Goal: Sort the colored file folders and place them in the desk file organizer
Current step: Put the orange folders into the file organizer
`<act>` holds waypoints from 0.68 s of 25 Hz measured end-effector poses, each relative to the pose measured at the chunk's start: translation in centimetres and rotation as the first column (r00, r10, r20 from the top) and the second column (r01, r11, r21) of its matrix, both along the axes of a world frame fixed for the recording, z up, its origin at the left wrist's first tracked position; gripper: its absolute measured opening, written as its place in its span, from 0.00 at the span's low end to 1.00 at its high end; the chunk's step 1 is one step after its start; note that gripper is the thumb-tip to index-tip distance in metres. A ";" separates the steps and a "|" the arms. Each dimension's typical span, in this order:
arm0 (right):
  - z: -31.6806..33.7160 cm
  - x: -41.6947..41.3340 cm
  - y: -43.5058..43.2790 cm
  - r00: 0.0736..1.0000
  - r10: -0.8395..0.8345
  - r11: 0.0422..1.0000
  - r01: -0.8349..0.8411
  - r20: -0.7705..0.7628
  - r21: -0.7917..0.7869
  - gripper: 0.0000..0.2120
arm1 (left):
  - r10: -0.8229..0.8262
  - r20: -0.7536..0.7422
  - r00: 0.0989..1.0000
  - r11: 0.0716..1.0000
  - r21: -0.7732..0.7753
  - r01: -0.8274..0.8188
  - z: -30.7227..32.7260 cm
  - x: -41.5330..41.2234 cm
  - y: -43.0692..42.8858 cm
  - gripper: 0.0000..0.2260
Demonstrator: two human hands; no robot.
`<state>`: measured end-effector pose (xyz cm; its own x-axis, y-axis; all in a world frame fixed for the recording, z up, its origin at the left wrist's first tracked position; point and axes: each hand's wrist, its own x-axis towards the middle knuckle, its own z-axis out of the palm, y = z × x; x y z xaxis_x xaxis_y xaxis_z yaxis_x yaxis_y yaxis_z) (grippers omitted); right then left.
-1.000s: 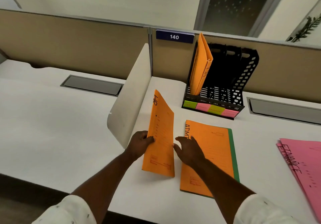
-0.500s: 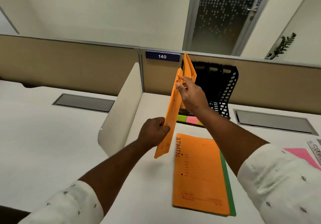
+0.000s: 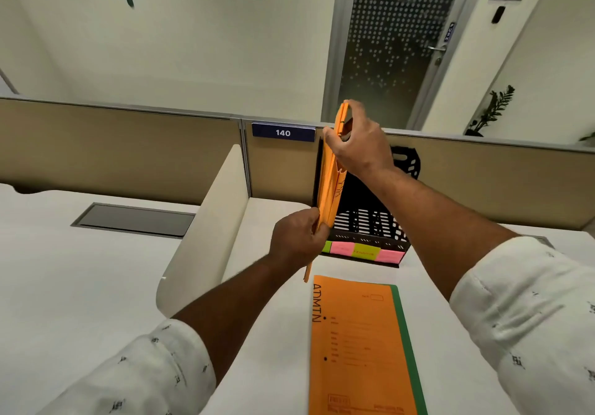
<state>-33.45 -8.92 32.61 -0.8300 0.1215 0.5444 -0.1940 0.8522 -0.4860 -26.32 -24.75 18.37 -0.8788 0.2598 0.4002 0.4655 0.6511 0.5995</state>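
Both hands grip one orange folder held upright on edge at frame centre: the left hand pinches its lower part, the right hand its top. It stands at the left end of the black organizer. Another orange folder lies flat on the white surface, lower centre.

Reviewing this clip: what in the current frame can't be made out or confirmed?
- Head view: right hand covers the orange folder's top and the organizer's rear slots.
- Slot labels: writing too small.
- ADMIN folder: bottom cut by frame edge.
- Green folder underneath: only an edge shows.
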 end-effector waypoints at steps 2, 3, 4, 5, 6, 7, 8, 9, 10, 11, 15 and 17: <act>0.5 -0.9 0.4 1.000 -0.010 1.000 0.010 -0.021 -0.011 0.23 | -0.033 0.012 0.999 0.999 -0.011 0.033 -0.2 -1.4 0.6 0.14; 0.7 -1.3 0.6 0.999 -0.011 1.000 0.011 -0.032 -0.016 0.21 | -0.049 0.036 0.998 0.999 -0.014 0.049 -0.2 -2.2 0.9 0.14; 0.9 -1.8 0.7 0.999 -0.010 1.000 0.010 -0.043 -0.018 0.21 | -0.063 0.067 0.996 0.998 -0.012 0.064 -0.2 -3.0 1.2 0.15; 1.1 -2.1 0.7 0.999 -0.005 1.000 0.004 -0.054 -0.021 0.20 | -0.072 0.099 0.992 0.997 -0.012 0.074 -0.1 -3.8 1.3 0.15; 1.3 -2.5 0.7 0.998 0.000 1.000 -0.002 -0.069 -0.025 0.20 | -0.077 0.127 0.989 0.997 -0.017 0.080 0.0 -4.7 1.4 0.16; 1.4 -3.0 0.8 0.996 0.003 1.000 -0.006 -0.088 -0.029 0.20 | -0.073 0.149 0.986 0.997 -0.029 0.078 0.2 -5.7 1.5 0.16; 1.5 -3.4 0.8 0.994 0.008 0.999 -0.012 -0.112 -0.034 0.20 | -0.059 0.164 0.985 0.997 -0.043 0.067 0.4 -6.7 1.6 0.16; 1.4 -3.8 0.8 0.990 0.018 0.999 -0.023 -0.137 -0.039 0.20 | -0.042 0.177 0.983 0.997 -0.054 0.052 0.6 -7.7 1.8 0.16; 1.3 -4.2 0.7 0.987 0.034 0.998 -0.041 -0.160 -0.040 0.20 | -0.026 0.192 0.981 0.998 -0.058 0.038 0.8 -8.6 2.0 0.15; 1.1 -4.5 0.7 0.983 0.055 0.997 -0.063 -0.178 -0.036 0.20 | -0.014 0.208 0.978 0.998 -0.059 0.027 0.9 -9.5 2.3 0.15; -0.2 -5.5 0.6 0.970 0.109 0.994 -0.110 -0.218 0.006 0.20 | -0.004 0.255 0.967 0.997 -0.077 0.024 0.8 -12.5 3.3 0.12; -0.8 -6.1 0.8 0.969 0.110 0.994 -0.108 -0.223 0.022 0.22 | -0.015 0.271 0.963 0.996 -0.083 0.039 0.6 -13.9 3.8 0.13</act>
<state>-39.51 -8.09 31.77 -0.6954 0.0307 0.7179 -0.3889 0.8241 -0.4119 -40.22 -20.98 18.99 -0.9433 0.3079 0.1244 0.3124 0.6959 0.6466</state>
